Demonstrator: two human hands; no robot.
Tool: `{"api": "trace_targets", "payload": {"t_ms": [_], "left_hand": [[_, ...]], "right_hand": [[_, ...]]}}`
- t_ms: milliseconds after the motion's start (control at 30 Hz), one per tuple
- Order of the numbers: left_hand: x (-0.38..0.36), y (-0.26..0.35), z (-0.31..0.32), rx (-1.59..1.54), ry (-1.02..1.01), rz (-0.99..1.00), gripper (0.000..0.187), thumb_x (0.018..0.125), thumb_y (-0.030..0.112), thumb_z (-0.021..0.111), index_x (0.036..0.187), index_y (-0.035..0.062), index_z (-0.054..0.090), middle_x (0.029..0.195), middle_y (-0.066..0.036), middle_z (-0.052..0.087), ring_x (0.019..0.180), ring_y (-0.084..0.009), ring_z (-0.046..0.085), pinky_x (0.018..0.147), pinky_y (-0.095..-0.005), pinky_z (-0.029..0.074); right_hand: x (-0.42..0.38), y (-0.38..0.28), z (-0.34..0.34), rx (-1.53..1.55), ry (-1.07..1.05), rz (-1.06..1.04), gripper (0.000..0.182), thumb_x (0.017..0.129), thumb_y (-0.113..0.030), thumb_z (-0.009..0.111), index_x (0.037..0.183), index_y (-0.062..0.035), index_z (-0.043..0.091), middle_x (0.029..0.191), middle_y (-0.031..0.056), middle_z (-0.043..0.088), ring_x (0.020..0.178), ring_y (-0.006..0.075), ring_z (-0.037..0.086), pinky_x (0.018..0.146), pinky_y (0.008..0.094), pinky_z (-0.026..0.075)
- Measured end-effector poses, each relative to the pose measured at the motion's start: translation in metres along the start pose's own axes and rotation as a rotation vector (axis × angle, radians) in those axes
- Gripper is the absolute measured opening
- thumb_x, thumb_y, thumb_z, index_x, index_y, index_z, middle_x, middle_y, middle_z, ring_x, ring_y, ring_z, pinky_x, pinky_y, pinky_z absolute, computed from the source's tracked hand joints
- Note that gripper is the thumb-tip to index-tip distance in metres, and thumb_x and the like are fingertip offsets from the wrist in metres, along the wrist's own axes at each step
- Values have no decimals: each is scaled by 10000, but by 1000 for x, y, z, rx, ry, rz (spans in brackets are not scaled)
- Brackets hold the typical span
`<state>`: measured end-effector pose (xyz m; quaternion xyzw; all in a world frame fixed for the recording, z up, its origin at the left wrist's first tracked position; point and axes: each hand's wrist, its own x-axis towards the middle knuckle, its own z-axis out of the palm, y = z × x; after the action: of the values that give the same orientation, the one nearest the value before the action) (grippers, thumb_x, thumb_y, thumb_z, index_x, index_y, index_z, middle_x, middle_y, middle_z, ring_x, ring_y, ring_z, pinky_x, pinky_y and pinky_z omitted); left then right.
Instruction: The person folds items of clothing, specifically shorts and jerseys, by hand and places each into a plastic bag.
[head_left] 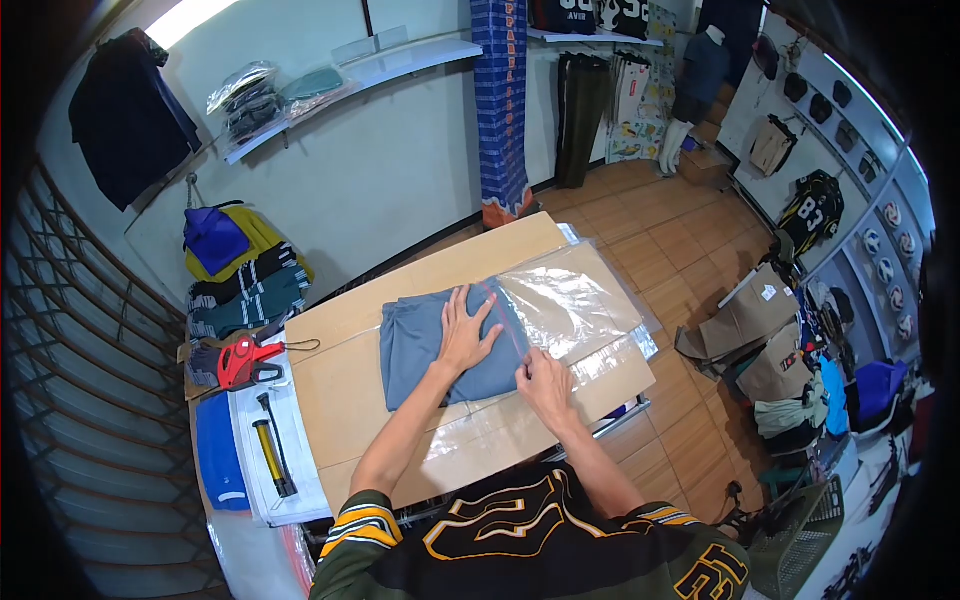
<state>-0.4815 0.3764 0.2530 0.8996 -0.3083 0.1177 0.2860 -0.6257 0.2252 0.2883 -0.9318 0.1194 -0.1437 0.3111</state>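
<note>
Operator: How does the left hand (468, 330) stand?

Watcher: Yours lies flat on the folded grey garment (412, 345), fingers spread wide and pointing toward one o'clock.

Operator: And the right hand (547, 387)?

Watcher: You have it at the garment's four o'clock side. Its fingers are curled and narrow, the thumb and forefinger pinching the edge of the clear plastic bag (580, 305).

Operator: How do garment and bag lie together?

Watcher: The garment is near the middle of the cardboard-topped counter (350, 440), right under your left palm. The bag stretches flat from it toward two o'clock, bright with reflections. Its edge meets the cloth between your two hands; I cannot tell whether any cloth is inside.

Operator: With the garment as the clock's centre, what else is close?

Watcher: At your nine o'clock rests a red hand tool (238, 362) with a dark loop. At eight lies a yellow-and-black pump (266, 450), with a blue folded cloth (217, 450) just beside it. Between nine and ten, striped garments (255, 300) are heaped.

Operator: And past the counter?

Watcher: You have a wall shelf (400, 72) with bagged goods (245, 100) near eleven, a printed column (500, 110) just after twelve, a mannequin (700, 75) between one and two, and a green basket (800, 540) at four.
</note>
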Motion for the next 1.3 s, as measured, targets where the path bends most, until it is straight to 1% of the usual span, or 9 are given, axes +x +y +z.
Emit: {"api": "trace_targets", "payload": {"t_ms": [133, 200, 300, 400, 600, 800, 1067, 1233, 1300], "left_hand": [[-26, 6, -32, -28, -99, -18, 712, 884, 495, 706, 1499, 212, 486, 1623, -258, 203, 1512, -470, 145, 1191, -625, 150], [-35, 13, -55, -1, -281, -34, 857, 812, 622, 727, 1520, 218, 462, 1653, -208, 192, 1531, -435, 131, 1185, -651, 127], [-50, 3, -61, 106, -350, -17, 983, 738, 728, 720, 1540, 237, 435, 1665, -168, 203, 1542, -401, 124, 1172, -680, 115], [-54, -1, -48, 126, -279, 30, 1008, 727, 796, 667, 1533, 233, 446, 1665, -172, 212, 1542, -396, 136, 1159, -703, 106], [-48, 16, -25, 171, -220, -23, 1013, 730, 807, 652, 1540, 241, 433, 1667, -170, 210, 1538, -409, 135, 1156, -704, 118], [-38, 36, -1, 177, -199, -68, 899, 808, 660, 663, 1550, 223, 405, 1671, -175, 188, 1536, -431, 115, 1122, -746, 124], [-48, -5, -34, -289, -202, -4, 727, 862, 445, 735, 1477, 133, 504, 1610, -186, 332, 1517, -370, 243, 1182, -641, 167], [-68, -15, -88, 95, -177, -74, 902, 710, 623, 806, 1457, 193, 542, 1612, -183, 328, 1515, -427, 208, 1185, -660, 154], [-79, -23, -82, 113, -198, -84, 914, 712, 646, 790, 1467, 197, 534, 1624, -183, 304, 1521, -436, 177, 1182, -667, 151]], "right_hand": [[-6, 4, -1, 6, -9, 7, 132, 862, -144, 658, 913, -23, 659, 875, 181, 704, 799, 411, 685, 705, 528, 526], [-6, 2, -4, 23, -11, 11, 133, 867, -146, 658, 912, -21, 663, 879, 184, 707, 801, 413, 684, 707, 529, 526], [-6, 1, -4, 44, -20, 20, 135, 878, -150, 660, 911, -20, 668, 885, 185, 710, 806, 415, 684, 711, 531, 525], [-8, 1, 2, 58, -21, 16, 134, 882, -151, 666, 915, -22, 672, 886, 182, 711, 810, 414, 685, 714, 531, 525], [-4, -6, 1, 39, 60, -54, 120, 854, -131, 709, 883, -16, 694, 839, 155, 721, 761, 369, 701, 659, 469, 532], [-3, 1, 6, 84, 51, -33, 122, 857, -136, 716, 886, -19, 696, 846, 152, 721, 769, 370, 702, 664, 457, 533], [-7, 6, -4, 157, 61, -9, 131, 870, -149, 696, 897, -21, 687, 823, 158, 699, 749, 378, 686, 667, 477, 527], [-7, 5, -2, 162, 45, -21, 133, 876, -151, 696, 886, -19, 684, 828, 153, 701, 752, 377, 685, 663, 474, 524], [-7, 5, 0, 165, 45, -20, 132, 867, -140, 707, 892, -11, 695, 831, 153, 707, 757, 365, 692, 668, 456, 526]]}}
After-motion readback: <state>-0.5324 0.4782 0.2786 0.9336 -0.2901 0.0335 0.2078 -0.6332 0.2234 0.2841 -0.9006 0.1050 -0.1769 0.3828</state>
